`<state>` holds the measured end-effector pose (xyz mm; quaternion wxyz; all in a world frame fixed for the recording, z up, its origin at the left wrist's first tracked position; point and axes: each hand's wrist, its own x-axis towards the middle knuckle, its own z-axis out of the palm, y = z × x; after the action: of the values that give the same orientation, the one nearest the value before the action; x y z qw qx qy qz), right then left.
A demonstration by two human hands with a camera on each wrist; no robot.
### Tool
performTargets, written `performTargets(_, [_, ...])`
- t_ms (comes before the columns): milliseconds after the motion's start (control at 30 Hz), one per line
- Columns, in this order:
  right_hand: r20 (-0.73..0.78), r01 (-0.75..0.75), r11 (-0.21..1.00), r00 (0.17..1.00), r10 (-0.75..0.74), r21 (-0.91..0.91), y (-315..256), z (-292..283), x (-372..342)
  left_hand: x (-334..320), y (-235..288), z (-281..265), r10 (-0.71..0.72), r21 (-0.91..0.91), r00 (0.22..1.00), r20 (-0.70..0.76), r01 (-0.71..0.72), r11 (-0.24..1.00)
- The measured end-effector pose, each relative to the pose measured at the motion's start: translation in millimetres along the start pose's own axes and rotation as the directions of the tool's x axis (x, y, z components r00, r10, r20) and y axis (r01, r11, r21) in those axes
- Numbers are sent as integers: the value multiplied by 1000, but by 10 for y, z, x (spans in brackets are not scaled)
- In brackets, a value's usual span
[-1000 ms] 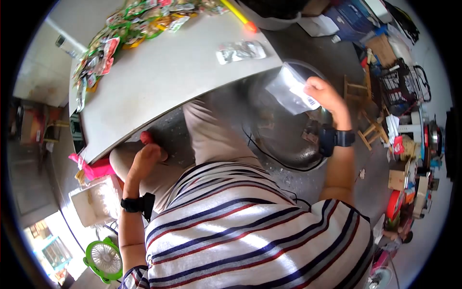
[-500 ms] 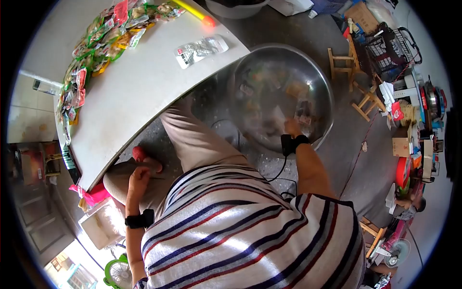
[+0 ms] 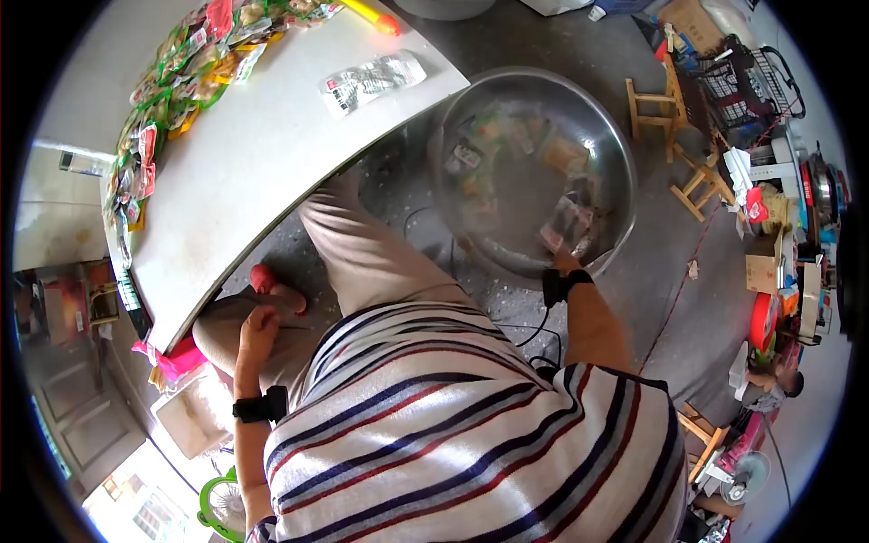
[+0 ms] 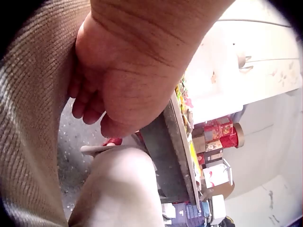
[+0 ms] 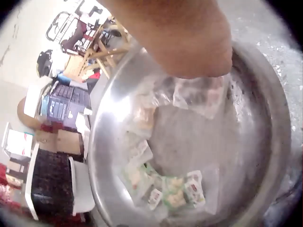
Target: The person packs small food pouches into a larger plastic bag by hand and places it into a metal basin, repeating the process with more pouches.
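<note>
In the head view the right hand [image 3: 565, 262] reaches over the near rim of a wide metal basin [image 3: 625, 195], at the lower end of a clear packet [image 3: 568, 220]. Under the hand [image 5: 189, 47] in the right wrist view, that packet [image 5: 201, 97] shows dark contents; the fingertips are hidden, so a grip cannot be confirmed. Several other packets [image 5: 177, 194] lie around the basin floor. The left hand [image 3: 258, 333] is by the thigh, and in the left wrist view this hand [image 4: 135, 75] has loosely bent fingers with nothing in them.
A white table [image 3: 235, 163] bears a pile of coloured packets [image 3: 195, 68], a silver packet [image 3: 371, 81] and a yellow stick with an orange tip [image 3: 369, 14]. Wooden stools [image 3: 654, 98] stand beyond the basin; a black cable [image 3: 540, 330] lies near it.
The right hand has gone from holding a clear packet above the basin's rim down into the basin, then slightly right and back. The left hand has moved slightly down by the thigh.
</note>
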<state>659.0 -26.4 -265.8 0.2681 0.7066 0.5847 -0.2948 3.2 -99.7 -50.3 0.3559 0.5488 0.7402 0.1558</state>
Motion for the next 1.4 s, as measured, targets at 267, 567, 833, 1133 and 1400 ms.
performTargets(267, [-17, 377, 920, 926, -377, 106, -1030, -791, 6, -98, -166, -222, -117, -508, 982, -151, 24, 861])
performTargets(567, [-451, 808, 330, 557, -698, 488, -2739, -1785, -412, -776, -1268, -454, -522, -694, 540, -660, -175, 698])
performTargets(833, [-400, 888, 322, 439, -805, 327, -3908, -1833, -1183, -1416, -1904, -341, -485, -326, 147, -862, 572, 753])
performTargets(1133, [-367, 932, 303, 357, -859, 197, -4246, -1645, -1284, -1638, -2533, -494, -802, -99, 315, -508, 903, 417])
performTargets(1400, [-324, 923, 364, 386, -864, 126, -4393, -1684, -1495, -1720, -2655, -576, -810, -164, 295, -506, 890, 426])
